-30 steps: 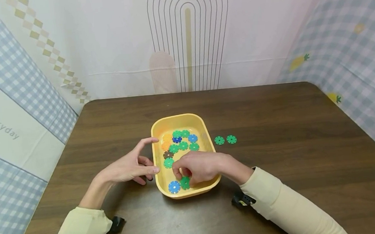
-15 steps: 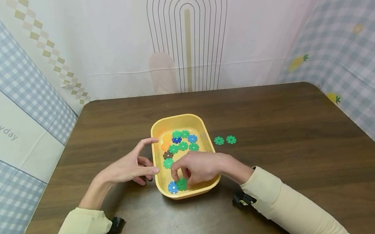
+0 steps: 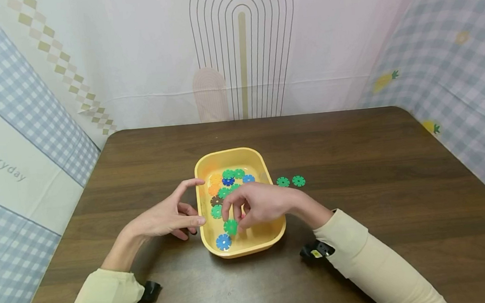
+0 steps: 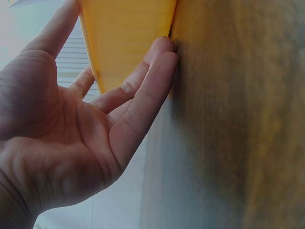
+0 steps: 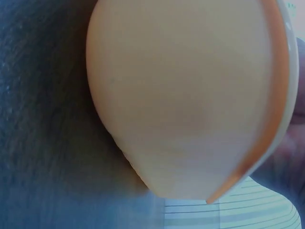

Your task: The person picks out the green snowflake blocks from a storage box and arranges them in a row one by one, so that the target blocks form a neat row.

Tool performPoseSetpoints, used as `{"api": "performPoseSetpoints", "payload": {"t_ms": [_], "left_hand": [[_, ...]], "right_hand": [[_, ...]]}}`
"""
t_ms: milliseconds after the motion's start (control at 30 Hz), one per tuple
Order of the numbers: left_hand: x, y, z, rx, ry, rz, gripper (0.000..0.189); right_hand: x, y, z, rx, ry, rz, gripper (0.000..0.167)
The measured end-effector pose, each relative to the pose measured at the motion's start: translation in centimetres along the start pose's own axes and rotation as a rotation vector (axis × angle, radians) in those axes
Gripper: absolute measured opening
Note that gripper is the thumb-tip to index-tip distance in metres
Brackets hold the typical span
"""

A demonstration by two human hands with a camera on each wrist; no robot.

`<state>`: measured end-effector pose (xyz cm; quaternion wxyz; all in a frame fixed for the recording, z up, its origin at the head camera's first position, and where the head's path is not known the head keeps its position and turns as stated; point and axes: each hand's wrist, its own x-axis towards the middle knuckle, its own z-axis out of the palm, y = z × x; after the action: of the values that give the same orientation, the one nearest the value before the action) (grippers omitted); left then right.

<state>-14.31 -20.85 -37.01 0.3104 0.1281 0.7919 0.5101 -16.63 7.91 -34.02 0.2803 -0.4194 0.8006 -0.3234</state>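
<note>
My right hand [image 3: 264, 202] is over the near half of a yellow plastic basin [image 3: 243, 155], pinching a green snowflake disc [image 3: 230, 227] between thumb and fingers. A blue snowflake disc [image 3: 223, 242] lies by the near wall, just below the held one. Along the left rim, my left hand [image 3: 166, 216] rests its spread index finger and thumb. In the left wrist view its other fingers [image 4: 147, 95] lie against the outside of the basin wall [image 4: 126, 33]. The right wrist view is mostly filled by the basin's outer wall [image 5: 186, 95], which hides most of the right hand.
Several more discs lie at the basin's far end, including an orange disc [image 3: 213, 189], a brown disc [image 3: 216, 201] and a dark blue disc [image 3: 228, 181]. Two green discs [image 3: 298, 180] lie side by side on the brown wooden table [image 3: 356, 161], right of the basin.
My right hand slid the green disc left toward the blue one, then raised it and moved it slightly away from the near wall. The left hand stays in place.
</note>
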Motion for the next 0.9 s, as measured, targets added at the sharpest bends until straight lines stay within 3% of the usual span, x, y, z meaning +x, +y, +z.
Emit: {"api": "performPoseSetpoints", "payload": {"t_ms": [200,400,633,900], "left_hand": [[0.0,0.0,0.1,0.011,0.004,-0.009,0.091],[-0.1,0.1,0.0,0.016,0.009,-0.016,0.091],[-0.1,0.2,0.1,0.028,0.002,-0.005,0.093],[0.0,0.3,0.1,0.034,-0.002,-0.017,0.096]], "right_hand": [[-0.4,0.6,-0.6,0.137,0.041,-0.021,0.023],[-0.9,1.0,-1.3,0.197,0.132,-0.02,0.023],[-2.8,1.4,-2.7,0.266,0.255,0.014,0.029],[-6.1,3.6,-4.3,0.351,0.413,0.024,0.03]]}}
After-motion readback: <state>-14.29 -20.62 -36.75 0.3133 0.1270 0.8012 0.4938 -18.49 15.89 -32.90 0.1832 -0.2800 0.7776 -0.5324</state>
